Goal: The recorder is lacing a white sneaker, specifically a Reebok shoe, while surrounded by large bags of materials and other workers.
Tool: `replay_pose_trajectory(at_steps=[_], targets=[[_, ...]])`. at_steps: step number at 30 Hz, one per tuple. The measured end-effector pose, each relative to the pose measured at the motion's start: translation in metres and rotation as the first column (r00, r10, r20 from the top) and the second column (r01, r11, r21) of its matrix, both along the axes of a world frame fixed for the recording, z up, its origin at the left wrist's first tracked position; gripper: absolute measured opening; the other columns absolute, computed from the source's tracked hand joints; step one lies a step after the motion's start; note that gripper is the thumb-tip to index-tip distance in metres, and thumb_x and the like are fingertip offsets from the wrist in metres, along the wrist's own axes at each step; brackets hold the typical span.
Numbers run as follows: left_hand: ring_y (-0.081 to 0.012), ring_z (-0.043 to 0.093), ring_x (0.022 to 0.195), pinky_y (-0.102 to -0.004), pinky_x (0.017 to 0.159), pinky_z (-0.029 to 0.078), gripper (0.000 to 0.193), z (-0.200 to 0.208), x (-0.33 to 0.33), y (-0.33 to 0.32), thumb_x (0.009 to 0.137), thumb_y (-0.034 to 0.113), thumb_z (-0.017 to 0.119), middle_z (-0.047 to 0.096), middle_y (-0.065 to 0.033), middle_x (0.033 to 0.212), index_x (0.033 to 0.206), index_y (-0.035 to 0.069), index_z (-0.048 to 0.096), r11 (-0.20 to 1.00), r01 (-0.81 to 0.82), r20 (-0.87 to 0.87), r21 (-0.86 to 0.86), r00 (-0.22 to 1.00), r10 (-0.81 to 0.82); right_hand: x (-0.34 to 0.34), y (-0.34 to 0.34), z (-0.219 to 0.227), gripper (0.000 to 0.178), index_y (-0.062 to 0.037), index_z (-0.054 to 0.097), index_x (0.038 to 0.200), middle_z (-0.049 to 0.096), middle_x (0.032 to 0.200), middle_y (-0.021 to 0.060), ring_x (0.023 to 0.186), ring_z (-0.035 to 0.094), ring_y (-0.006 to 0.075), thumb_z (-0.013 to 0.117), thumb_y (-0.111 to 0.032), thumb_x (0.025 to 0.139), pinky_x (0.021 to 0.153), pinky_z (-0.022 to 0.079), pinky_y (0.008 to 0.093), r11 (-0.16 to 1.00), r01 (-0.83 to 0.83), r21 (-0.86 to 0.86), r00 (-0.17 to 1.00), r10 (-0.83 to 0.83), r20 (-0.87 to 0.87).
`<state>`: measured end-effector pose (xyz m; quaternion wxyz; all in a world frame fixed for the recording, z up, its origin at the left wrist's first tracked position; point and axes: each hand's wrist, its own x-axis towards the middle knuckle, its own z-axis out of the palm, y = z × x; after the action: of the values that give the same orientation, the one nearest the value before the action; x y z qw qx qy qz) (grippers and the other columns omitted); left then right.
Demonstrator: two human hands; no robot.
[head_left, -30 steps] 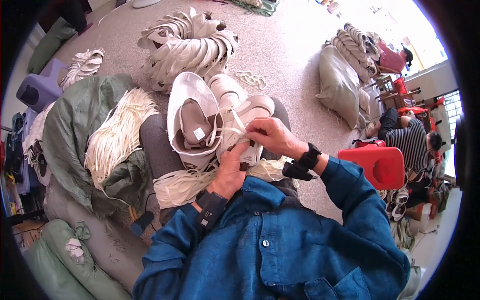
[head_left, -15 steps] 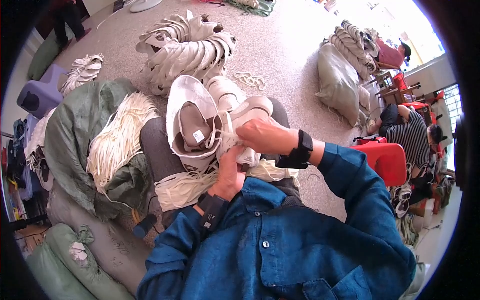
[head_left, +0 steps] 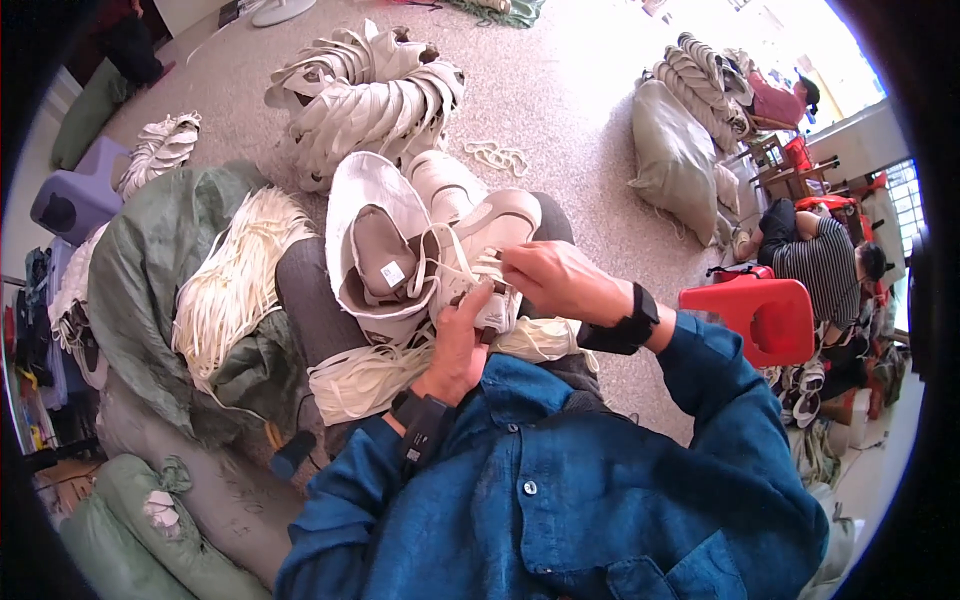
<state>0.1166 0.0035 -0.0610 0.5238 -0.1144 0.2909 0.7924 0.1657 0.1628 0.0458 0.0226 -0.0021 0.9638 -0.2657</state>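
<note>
On my lap lies a white and beige shoe upper [head_left: 503, 215], its toe pointing away from me. A cream shoelace [head_left: 452, 247] runs through its eyelet area and makes a loose loop on the left. My left hand [head_left: 456, 345] is closed on the near end of this upper, thumb beside the eyelets. The fingers of my right hand [head_left: 560, 283] are pinched together at the right eyelet row, on the lace; its end is hidden. Left of it sits another open upper [head_left: 350, 200] with a brown lining and a white label.
Bundles of cream laces [head_left: 365, 380] lie across my thighs, and a larger lace bundle [head_left: 235, 270] rests on a green sack [head_left: 140, 300]. Ahead on the floor stands a ring of stacked uppers [head_left: 385, 110]. A red stool [head_left: 750, 310] and another person [head_left: 815, 270] are on the right.
My right hand has moved right and slightly down, away from my left hand, uncovering more of the eyelet area. The lace loop on the left stands out more. My left hand has barely moved.
</note>
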Motion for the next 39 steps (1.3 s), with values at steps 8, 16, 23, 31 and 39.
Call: replay_pose_trajectory(at_steps=[8, 16, 23, 31, 39], targets=[[-0.0169, 0.065, 0.094, -0.0334, 0.085, 0.053, 0.025, -0.012, -0.006, -0.001, 0.097, 0.021, 0.061, 0.068, -0.0039, 0.107, 0.117, 0.007, 0.064, 0.993, 0.096, -0.021, -0.066, 0.995, -0.098, 0.032, -0.011, -0.038, 0.027, -0.0001, 0.056, 0.077, 0.06, 0.073, 0.0226, 0.072, 0.061, 0.0424, 0.062, -0.022, 0.091, 0.064, 0.046, 0.0498, 0.981, 0.137, -0.137, 0.988, -0.145, -0.052], [-0.0183, 0.065, 0.096, -0.0352, 0.088, 0.052, 0.027, 0.001, -0.003, -0.002, 0.095, 0.02, 0.061, 0.067, -0.0056, 0.108, 0.118, 0.006, 0.062, 0.997, 0.067, 0.028, -0.027, 0.997, -0.066, 0.056, 0.006, -0.035, 0.024, 0.0009, 0.058, 0.076, 0.05, 0.06, 0.017, 0.052, 0.045, 0.025, 0.059, -0.017, 0.093, 0.054, 0.042, 0.0392, 0.873, 0.293, -0.389, 0.955, -0.253, 0.152], [-0.0243, 0.063, 0.106, -0.0392, 0.099, 0.048, 0.034, -0.012, -0.005, -0.008, 0.088, 0.012, 0.061, 0.067, -0.0092, 0.114, 0.121, 0.002, 0.059, 0.997, 0.039, 0.177, 0.069, 0.983, -0.05, 0.23, 0.136, -0.075, 0.016, -0.0038, 0.068, 0.074, 0.068, 0.076, 0.0212, 0.074, 0.068, 0.0379, 0.059, -0.017, 0.077, 0.062, 0.05, 0.0484, 0.748, -0.029, 0.662, 0.665, -0.48, 0.572], [-0.024, 0.063, 0.107, -0.0385, 0.099, 0.048, 0.034, -0.007, -0.006, -0.01, 0.09, 0.013, 0.06, 0.067, -0.0095, 0.116, 0.122, 0.001, 0.059, 0.997, 0.063, 0.138, 0.042, 0.988, -0.068, 0.117, 0.047, -0.047, 0.011, -0.003, 0.058, 0.091, 0.062, 0.083, 0.0167, 0.08, 0.063, 0.0362, 0.06, -0.013, 0.088, 0.071, 0.05, 0.0433, 0.901, 0.422, 0.101, 0.907, -0.417, -0.067], [-0.0171, 0.062, 0.106, -0.0372, 0.092, 0.051, 0.032, -0.005, 0.004, -0.026, 0.094, 0.01, 0.064, 0.065, -0.0047, 0.119, 0.126, 0.006, 0.059, 0.974, 0.186, -0.267, -0.131, 0.939, -0.215, 0.054, 0.009, -0.062, 0.019, 0.0013, 0.064, 0.095, 0.065, 0.077, 0.011, 0.067, 0.062, 0.0197, 0.061, -0.017, 0.094, 0.062, 0.049, 0.0334, 0.864, 0.287, -0.413, 0.954, -0.217, 0.208]])
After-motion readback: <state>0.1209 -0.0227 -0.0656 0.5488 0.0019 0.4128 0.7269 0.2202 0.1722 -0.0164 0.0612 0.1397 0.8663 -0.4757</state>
